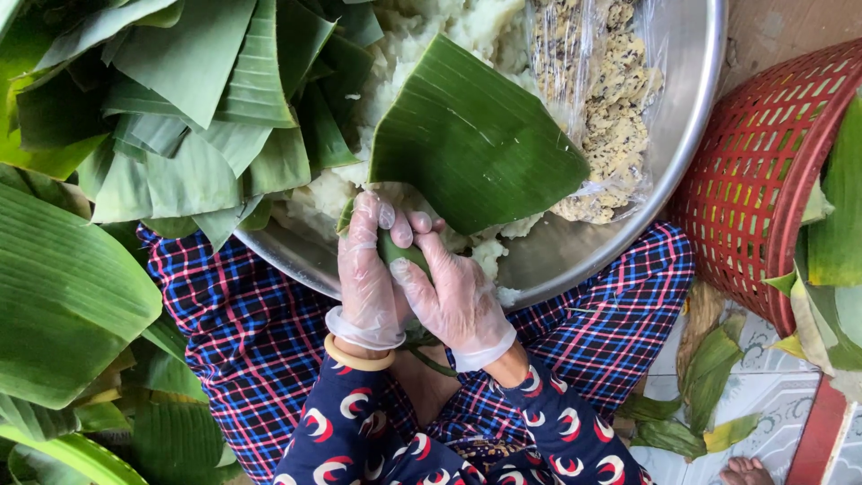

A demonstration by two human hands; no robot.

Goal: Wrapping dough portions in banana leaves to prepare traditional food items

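My left hand and my right hand, both in thin clear gloves, close together around the narrow end of a large green banana leaf rolled into a cone. The leaf's wide end fans out above the hands, over a big steel bowl. White sticky dough fills the bowl, with a clear bag of yellowish crumbly filling on its right side. What the leaf holds inside is hidden.
Cut banana leaves are piled over the bowl's left half, and larger leaves lie at the left. A red plastic basket holding leaves stands at the right. Leaf scraps lie on the tiled floor. My lap wears a plaid cloth.
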